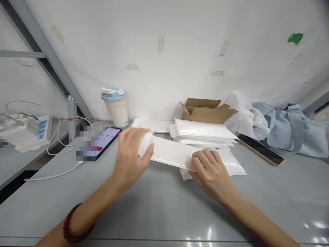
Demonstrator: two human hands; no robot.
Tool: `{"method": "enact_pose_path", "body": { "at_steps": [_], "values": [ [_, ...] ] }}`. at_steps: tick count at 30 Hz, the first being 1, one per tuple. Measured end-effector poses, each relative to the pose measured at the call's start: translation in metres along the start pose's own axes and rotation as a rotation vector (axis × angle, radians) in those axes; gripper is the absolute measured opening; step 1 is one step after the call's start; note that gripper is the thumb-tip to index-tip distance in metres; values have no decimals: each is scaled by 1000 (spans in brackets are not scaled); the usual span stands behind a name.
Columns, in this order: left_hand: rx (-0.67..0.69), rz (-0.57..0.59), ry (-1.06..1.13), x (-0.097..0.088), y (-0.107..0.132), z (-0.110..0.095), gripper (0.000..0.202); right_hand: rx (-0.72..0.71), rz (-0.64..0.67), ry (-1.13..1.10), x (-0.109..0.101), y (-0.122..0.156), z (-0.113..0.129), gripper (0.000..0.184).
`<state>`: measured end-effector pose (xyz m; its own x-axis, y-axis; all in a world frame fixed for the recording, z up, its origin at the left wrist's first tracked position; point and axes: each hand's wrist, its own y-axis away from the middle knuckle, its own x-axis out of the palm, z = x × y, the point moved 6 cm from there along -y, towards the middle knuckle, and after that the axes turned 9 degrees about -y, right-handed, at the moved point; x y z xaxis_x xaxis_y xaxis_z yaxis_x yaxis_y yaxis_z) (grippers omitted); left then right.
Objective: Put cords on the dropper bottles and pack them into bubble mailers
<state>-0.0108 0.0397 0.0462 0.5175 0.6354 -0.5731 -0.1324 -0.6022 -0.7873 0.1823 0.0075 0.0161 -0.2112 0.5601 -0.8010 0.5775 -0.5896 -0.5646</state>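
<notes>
A long white bubble mailer is stretched between my two hands above the grey table. My left hand, a little blurred, curls round its left end, where the white material looks crumpled between thumb and fingers. At the right end, my right hand grips the mailer with its fingers folded over and the thumb mostly hidden. Just behind my right hand lies a stack of white bubble mailers. Another mailer lies flat on the table below that stack, partly covered by my right hand.
Behind are a flat white box, an open cardboard box and a lidded cup. At left lies a lit phone on a white cable, near a power strip. At right are another phone, a plastic bag and blue cloth.
</notes>
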Motion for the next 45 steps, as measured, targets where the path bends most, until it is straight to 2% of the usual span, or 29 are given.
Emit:
{"method": "enact_pose_path", "body": {
  "at_steps": [1, 3, 5, 6, 7, 9, 11, 13, 16, 21, 24, 26, 27, 28, 29, 31, 33, 35, 38, 45],
  "values": [
    [-187, 77, 78, 4, -3, 17, 40, 12, -22, -14, -1, 0, 0, 17],
    [-499, 321, 356, 20, 1, 38, 48, 20, -63, -54, -3, 0, 2, 17],
    [-687, 538, 670, 37, 10, 39, 45, 36, -29, -115, -1, 0, 6, 14],
    [-737, 597, 786, 43, 14, 34, 43, 47, 22, -156, 3, 0, 7, 11],
    [-763, 635, 865, 48, 19, 28, 41, 56, 89, -197, 7, 0, 9, 17],
    [-761, 705, 958, 57, 27, 13, 36, 58, 213, -264, 15, 3, 13, 43],
    [-722, 823, 1032, 65, 38, -5, 30, 57, 269, -294, 19, 5, 14, 64],
    [-693, 897, 1087, 70, 46, -16, 25, 72, 274, -313, 19, 5, 13, 73],
    [-687, 906, 1135, 71, 49, -19, 24, 82, 250, -349, 15, 4, 13, 76],
    [-804, 881, 1066, 72, 48, -9, 25, 7, 164, -267, 5, 2, 17, 71],
    [-748, 889, 956, 71, 40, 0, 26, -32, 162, -177, 5, 2, 17, 64],
    [-668, 832, 715, 68, 30, 20, 31, -22, 170, -166, 6, 2, 12, 57],
    [-630, 767, 557, 65, 23, 34, 33, -8, 166, -176, 6, 2, 9, 53],
    [-616, 601, 353, 56, 13, 53, 33, 8, 158, -191, 5, 1, 5, 50],
    [-632, 494, 251, 50, 7, 71, 31, 22, 147, -211, 5, 1, 2, 47],
    [-662, 385, 121, 43, 0, 101, 30, 53, 135, -260, 3, 1, -3, 44],
    [-674, 377, 50, 43, -2, 125, 31, 81, 151, -323, 3, 2, -5, 43],
    [-669, 427, 51, 49, 1, 138, 29, 99, 187, -384, 3, 3, -4, 43],
    [-681, 461, 62, 58, 6, 145, 27, 113, 240, -449, 5, 4, -1, 44],
    [-721, 415, 108, 64, 10, 146, 30, 161, 286, -498, 9, 4, -2, 42]
  ]
}}
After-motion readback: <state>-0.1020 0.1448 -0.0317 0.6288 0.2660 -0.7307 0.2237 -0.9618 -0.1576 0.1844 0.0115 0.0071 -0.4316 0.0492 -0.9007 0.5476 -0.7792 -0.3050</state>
